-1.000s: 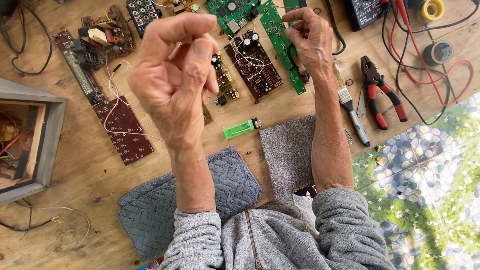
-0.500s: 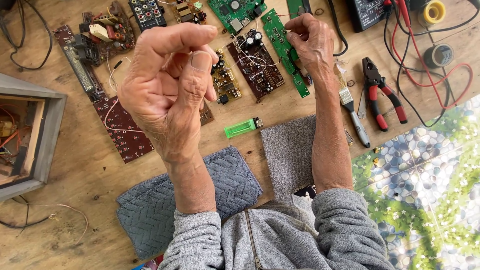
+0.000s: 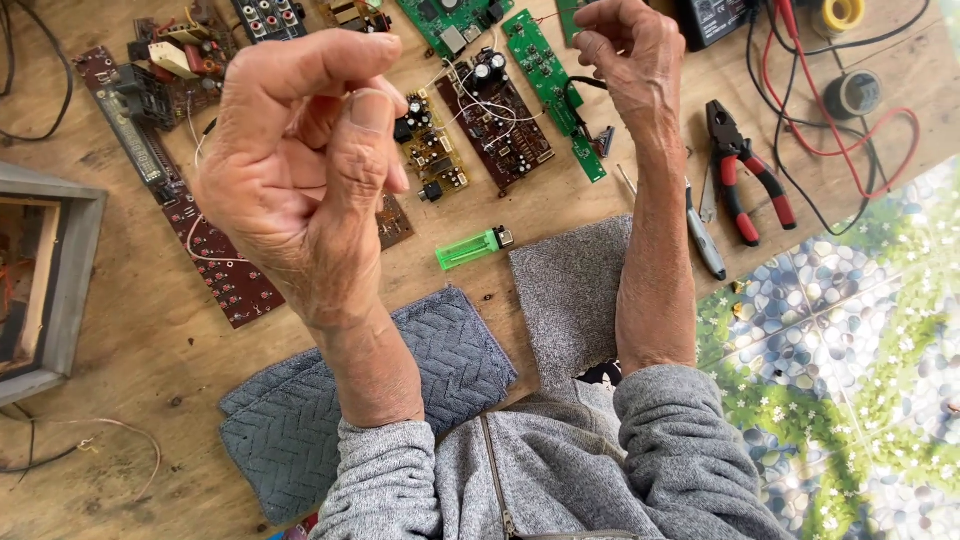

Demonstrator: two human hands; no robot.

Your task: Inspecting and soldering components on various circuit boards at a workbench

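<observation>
A thin reddish wire [image 3: 548, 17] ran from the right hand [image 3: 632, 62] toward the upper left, above the green circuit board [image 3: 553, 90]. It was too fine to follow along its whole length.

The right hand was raised over the boards, its fingers [image 3: 596, 45] drawn narrow in a pinch at the end of the wire. The left hand [image 3: 300, 170] was raised close to the camera, fingers curled in, thumb across the top. It may have pinched something small; I could not tell what, or whether the wire reached it.

Beneath the hands, on the wooden tabletop [image 3: 120, 340]:
- a brown circuit board [image 3: 495, 120] with capacitors and white leads, touching the green one
- a long dark red board [image 3: 215, 260] to the left, partly behind the left hand
- a green lighter [image 3: 473, 247] just beside the grey cloth [image 3: 570, 290]
- a blue-grey quilted pad [image 3: 300, 420] under the left forearm
- red-handled pliers [image 3: 745, 180] and red test leads [image 3: 850, 130] to the right

Judgement: a strand this fine would handle best with both pinches close to its ends, light tension, and forearms steady. A sharp tug risked snapping it or lifting a solder joint, so the pull should be kept in line with the wire.
</observation>
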